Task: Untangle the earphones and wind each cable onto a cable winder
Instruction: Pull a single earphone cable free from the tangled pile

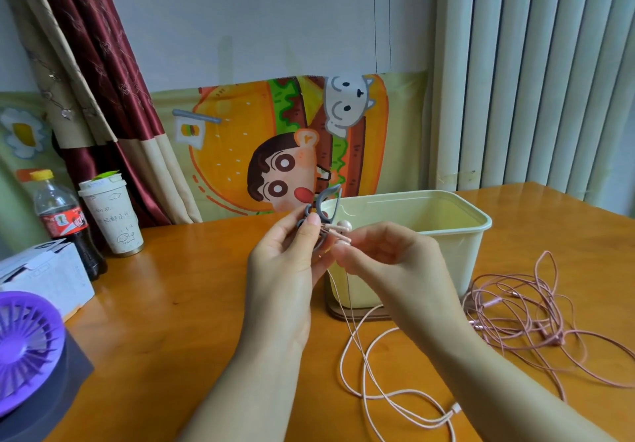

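Grey cable winder held up mid-frame, pink earbuds touching it at its 4 o'clock.

L hand grips the winder btwn thumb & fingers; R hand pinches the earbuds, fingers curled. Their pink cable hangs to the table & loops at 5 o'clock of the hands. A pink tangle lies at 4 o'clock, just beside the cream tub behind the hands at 2 o'clock; only its inner wall shows, bottom hidden. At 9 o'clock: cola bottle w/ dark drink in its lower part, lidded cup, white box, purple fan.
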`<action>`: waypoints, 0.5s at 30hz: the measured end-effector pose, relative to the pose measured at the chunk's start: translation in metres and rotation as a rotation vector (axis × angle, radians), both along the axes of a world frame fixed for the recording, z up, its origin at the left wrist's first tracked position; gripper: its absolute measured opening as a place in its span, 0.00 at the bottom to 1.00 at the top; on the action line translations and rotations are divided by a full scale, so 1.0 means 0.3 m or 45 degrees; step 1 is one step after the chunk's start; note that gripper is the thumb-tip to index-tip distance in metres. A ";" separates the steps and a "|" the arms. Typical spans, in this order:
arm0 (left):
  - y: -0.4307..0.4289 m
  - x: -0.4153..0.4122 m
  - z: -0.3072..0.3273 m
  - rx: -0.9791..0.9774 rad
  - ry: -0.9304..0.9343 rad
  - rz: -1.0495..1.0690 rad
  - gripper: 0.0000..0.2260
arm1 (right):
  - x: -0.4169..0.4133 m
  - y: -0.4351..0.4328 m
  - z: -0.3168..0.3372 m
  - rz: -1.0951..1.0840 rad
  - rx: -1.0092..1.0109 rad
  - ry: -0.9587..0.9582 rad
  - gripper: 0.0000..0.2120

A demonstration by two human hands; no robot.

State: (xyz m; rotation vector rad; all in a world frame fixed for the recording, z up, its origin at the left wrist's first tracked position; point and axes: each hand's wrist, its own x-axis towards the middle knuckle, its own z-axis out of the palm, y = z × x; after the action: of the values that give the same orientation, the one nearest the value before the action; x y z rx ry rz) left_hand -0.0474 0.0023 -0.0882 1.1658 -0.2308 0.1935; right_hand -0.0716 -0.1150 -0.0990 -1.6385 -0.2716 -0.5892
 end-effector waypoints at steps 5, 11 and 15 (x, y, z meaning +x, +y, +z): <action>-0.004 -0.002 -0.004 0.058 -0.041 0.007 0.12 | 0.004 -0.011 0.010 0.121 0.129 0.112 0.14; -0.007 -0.013 -0.005 0.176 -0.108 -0.041 0.16 | -0.002 -0.012 0.021 0.174 0.052 0.119 0.14; -0.009 -0.013 -0.005 0.212 -0.123 -0.033 0.12 | 0.005 -0.022 0.019 0.169 0.070 0.154 0.10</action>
State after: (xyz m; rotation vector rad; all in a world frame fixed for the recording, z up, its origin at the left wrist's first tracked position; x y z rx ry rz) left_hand -0.0514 -0.0004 -0.0897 1.3196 -0.3520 0.2111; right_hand -0.0701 -0.1216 -0.0931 -1.5830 -0.2705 -0.3926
